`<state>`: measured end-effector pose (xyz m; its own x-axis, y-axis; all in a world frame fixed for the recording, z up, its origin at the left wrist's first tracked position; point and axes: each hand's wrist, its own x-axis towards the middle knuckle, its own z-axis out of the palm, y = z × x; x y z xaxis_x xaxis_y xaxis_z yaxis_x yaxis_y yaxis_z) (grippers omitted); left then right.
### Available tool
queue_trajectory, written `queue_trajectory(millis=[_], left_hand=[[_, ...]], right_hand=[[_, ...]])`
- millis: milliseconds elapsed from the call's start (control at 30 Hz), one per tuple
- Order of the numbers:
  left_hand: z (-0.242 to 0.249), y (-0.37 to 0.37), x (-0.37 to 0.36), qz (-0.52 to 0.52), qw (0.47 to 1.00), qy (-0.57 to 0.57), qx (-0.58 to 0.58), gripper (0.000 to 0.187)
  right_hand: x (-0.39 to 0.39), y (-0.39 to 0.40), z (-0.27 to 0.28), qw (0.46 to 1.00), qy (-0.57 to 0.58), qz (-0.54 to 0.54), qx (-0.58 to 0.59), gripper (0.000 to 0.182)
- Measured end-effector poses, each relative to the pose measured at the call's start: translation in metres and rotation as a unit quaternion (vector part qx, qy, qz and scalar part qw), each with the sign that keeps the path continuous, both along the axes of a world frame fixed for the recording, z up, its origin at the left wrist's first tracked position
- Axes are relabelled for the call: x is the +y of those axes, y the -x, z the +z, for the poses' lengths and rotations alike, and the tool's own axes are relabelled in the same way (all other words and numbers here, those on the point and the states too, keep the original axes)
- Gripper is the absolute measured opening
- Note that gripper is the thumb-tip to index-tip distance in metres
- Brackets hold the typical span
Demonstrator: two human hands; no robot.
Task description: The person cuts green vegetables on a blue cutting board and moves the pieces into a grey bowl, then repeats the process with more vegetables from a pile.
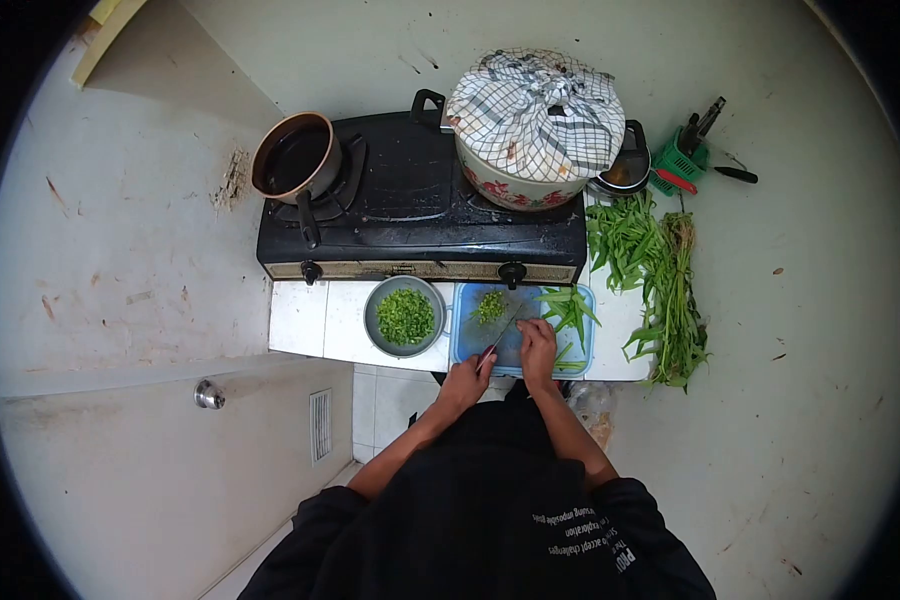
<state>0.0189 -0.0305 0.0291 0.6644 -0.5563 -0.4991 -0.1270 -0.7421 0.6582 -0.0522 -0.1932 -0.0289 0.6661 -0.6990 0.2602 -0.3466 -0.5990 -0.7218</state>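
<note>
So the left hand (464, 383) has its fingers closed round the red handle of a knife (499, 338), blade angled up and right over a blue tray (462, 345). The right hand (537, 350) is just right of the blade, fingers bent and bunched; can't tell whether they're pinching anything, too small to see.

Little pile of chopped greens (489, 307) sits on the tray, a bit ahead of the knife grip, and some whole leaves (570, 308) lie at the tray's far right, beyond the right hand. Left of the knife grip there's a grey bowl (370, 325) with more cut greens (405, 317) in it. Well off to the right of both hands, a leafy bunch (676, 290) lies by the wall.

Straight ahead is a black stove (410, 235), with a cloth-wrapped pot (515, 190) on its right side and a saucepan (315, 182) on its left. Its badge is too tiny to read. The black shirt (470, 500) has upside-down print: I get "PRO", "to accept challenges", "exploration" and "goals", rest is iffy.
</note>
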Motion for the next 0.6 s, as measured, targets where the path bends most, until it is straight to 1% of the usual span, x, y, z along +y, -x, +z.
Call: queue_trajectory(millis=[100, 200, 367, 600], left_hand=[[0.000, 0.003, 0.004, -0.006, 1.000, -0.008, -0.001, 0.055], [-0.001, 0.006, 0.009, -0.021, 1.000, -0.006, -0.011, 0.056], [-0.010, 0.011, 0.009, -0.020, 1.000, 0.008, -0.010, 0.057], [-0.019, 0.010, -0.010, -0.029, 0.999, 0.015, -0.043, 0.056]], right_hand=[[-0.002, 0.001, 0.003, 1.000, 0.007, -0.001, 0.006, 0.015], [-0.001, -0.001, 0.003, 1.000, -0.018, -0.009, -0.007, 0.012], [-0.001, -0.002, 0.002, 1.000, -0.025, -0.009, -0.016, 0.011], [-0.003, 0.000, 0.002, 1.000, -0.015, 0.005, -0.019, 0.011]])
